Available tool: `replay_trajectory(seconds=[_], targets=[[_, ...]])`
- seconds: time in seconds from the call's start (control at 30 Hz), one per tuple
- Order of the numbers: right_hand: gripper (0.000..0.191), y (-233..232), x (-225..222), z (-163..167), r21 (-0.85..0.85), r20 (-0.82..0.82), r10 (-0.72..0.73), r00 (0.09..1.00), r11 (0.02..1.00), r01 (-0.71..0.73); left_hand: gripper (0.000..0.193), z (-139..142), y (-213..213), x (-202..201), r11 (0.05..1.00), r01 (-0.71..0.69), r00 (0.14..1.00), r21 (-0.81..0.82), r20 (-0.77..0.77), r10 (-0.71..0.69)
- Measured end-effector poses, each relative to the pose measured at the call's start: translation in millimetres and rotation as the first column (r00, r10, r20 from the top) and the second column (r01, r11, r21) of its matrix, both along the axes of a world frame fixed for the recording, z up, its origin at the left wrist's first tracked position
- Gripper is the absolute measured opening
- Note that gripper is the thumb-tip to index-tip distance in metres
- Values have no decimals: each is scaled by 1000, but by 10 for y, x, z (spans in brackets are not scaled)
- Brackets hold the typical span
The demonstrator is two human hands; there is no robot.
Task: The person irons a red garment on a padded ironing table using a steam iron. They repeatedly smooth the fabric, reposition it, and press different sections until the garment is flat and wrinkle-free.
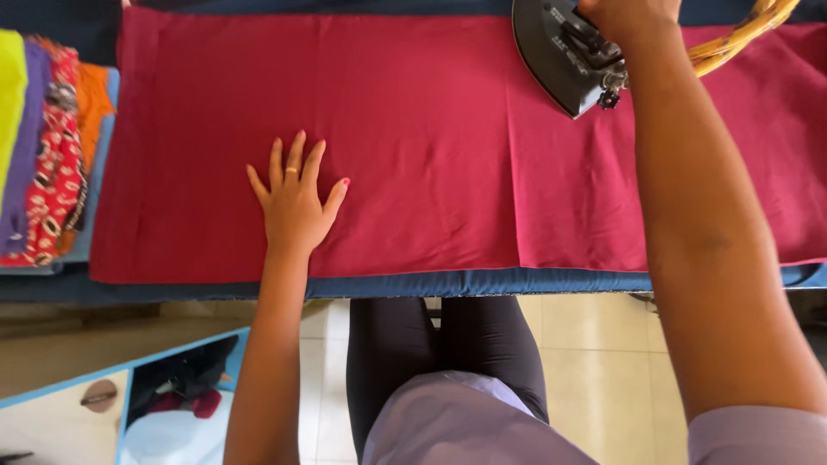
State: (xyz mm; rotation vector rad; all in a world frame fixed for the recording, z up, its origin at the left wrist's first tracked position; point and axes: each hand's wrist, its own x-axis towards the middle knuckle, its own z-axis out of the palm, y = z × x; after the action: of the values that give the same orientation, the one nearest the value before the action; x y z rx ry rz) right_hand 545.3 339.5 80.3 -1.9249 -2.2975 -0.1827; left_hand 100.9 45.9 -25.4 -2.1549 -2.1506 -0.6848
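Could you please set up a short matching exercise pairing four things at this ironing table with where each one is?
Things:
1. left hand
2. iron
3. stack of folded clothes
4. yellow cord

Places:
A. far left of the table
B. flat on the red cloth, fingers spread
C. top right corner
D. far edge, under the right hand

Pairs: 1-B, 2-D, 3-A, 4-C

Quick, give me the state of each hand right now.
Left hand: open, flat on the red cloth.
Right hand: closed on the iron handle.
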Motion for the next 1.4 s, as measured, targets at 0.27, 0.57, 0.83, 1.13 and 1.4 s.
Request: replay_trajectory(seconds=[0.27,0.57,0.83,1.13,1.4], targets=[[41,-777,320,268,-161,-78,204,976,964,-214,65,87,55,65,996,-43,999,-76,-4,43],[62,-2532,754,558,-556,285,232,930,831,-37,72,285,869,1273,957,182,983,-226,33,-179],[40,-2260,1447,155,-56,249,319,915,948,-315,79,202,1174,2282,939,322,947,-120,34,-320],[40,-349,2094,-284,327,265,-108,958,945,16,72,172,1112,2208,940,321,947,-116,27,-320],[30,323,2041,-304,465,210,38,977,875,-134,73,206,1086,2234,944,309,950,-111,-15,-313]])
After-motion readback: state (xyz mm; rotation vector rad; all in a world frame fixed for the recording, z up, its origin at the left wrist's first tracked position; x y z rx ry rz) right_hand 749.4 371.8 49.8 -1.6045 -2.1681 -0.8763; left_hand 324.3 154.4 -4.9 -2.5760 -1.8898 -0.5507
